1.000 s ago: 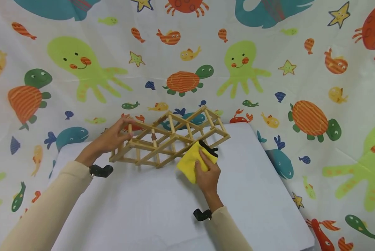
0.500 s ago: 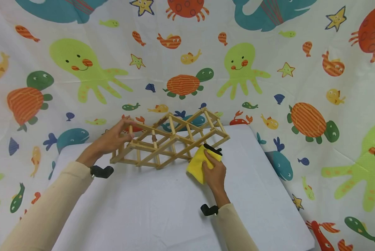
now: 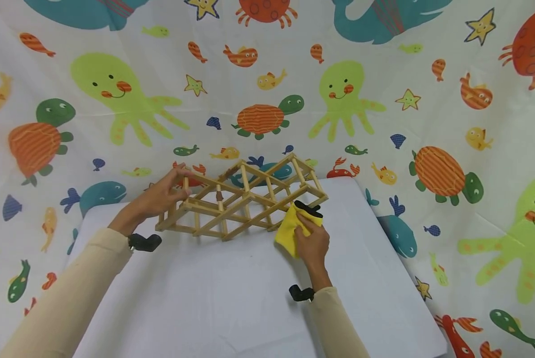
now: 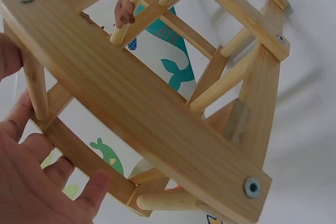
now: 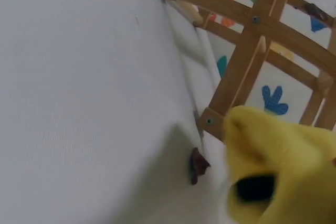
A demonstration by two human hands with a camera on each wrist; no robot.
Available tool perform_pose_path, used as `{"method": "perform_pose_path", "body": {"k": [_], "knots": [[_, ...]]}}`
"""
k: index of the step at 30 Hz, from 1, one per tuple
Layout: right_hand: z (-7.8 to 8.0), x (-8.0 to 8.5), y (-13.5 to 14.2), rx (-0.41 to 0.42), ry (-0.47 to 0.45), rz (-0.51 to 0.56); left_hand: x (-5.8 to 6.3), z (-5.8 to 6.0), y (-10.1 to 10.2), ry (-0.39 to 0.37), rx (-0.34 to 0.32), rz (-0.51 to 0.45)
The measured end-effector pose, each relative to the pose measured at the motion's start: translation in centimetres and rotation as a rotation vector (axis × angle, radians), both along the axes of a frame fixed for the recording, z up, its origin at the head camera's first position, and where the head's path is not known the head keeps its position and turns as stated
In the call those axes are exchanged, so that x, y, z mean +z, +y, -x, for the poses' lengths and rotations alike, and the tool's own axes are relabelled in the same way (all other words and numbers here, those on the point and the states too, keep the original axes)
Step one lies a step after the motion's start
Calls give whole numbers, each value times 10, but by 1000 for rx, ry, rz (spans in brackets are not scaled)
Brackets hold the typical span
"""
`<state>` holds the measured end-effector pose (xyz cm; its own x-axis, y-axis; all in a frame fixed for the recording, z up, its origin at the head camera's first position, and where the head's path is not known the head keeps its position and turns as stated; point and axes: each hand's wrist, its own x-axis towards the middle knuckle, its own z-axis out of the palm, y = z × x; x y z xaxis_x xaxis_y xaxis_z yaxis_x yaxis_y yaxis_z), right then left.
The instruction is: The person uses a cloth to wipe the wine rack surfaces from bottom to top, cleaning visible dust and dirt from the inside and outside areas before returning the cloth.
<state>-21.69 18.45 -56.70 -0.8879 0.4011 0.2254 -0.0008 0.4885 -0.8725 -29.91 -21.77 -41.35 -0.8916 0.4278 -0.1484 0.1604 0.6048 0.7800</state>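
Observation:
A folding wooden lattice rack point(image 3: 248, 196) stands on the white table near the back. My left hand point(image 3: 161, 194) grips its left end; in the left wrist view the fingers point(image 4: 58, 169) and thumb are about an end dowel and slat. My right hand point(image 3: 312, 243) pinches a yellow cloth point(image 3: 287, 233) with a black edge, held against the rack's lower right front. Close up in the right wrist view, the cloth point(image 5: 283, 166) is blurred and hides most of that hand. A small brown smear or scrap point(image 4: 124, 12) clings to one dowel.
The white-covered table point(image 3: 195, 298) reaches toward me. A sea-animal printed curtain point(image 3: 160, 119) hangs right behind the rack. In the right wrist view a small dark-brown scrap point(image 5: 198, 166) lies below the rack's corner.
My right hand has moved to the right with the yellow cloth, along the rack's lower front. The left hand and the rack stay in place.

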Motion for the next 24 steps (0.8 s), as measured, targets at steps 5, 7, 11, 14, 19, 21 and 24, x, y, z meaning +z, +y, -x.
{"method": "perform_pose_path", "body": {"k": [5, 7, 11, 14, 19, 21, 24], "knots": [[1, 9, -6, 144, 122, 145, 0, -2, -1, 2, 13, 11], [2, 10, -8, 180, 63, 157, -2, -2, -2, 7, 15, 7], [-3, 6, 1, 119, -83, 65, -5, -6, 0, -2, 17, 11], [-10, 5, 13, 21, -61, 37, -4, -9, 2, -1, 17, 21], [-12, 10, 30, -88, 188, 167, 0, -12, 5, 6, 23, 15], [-8, 13, 35, -127, 244, 193, 0, -12, 6, -1, 24, 14], [1, 15, 38, -158, 227, 202, 0, -12, 6, -11, 27, 18]]}}
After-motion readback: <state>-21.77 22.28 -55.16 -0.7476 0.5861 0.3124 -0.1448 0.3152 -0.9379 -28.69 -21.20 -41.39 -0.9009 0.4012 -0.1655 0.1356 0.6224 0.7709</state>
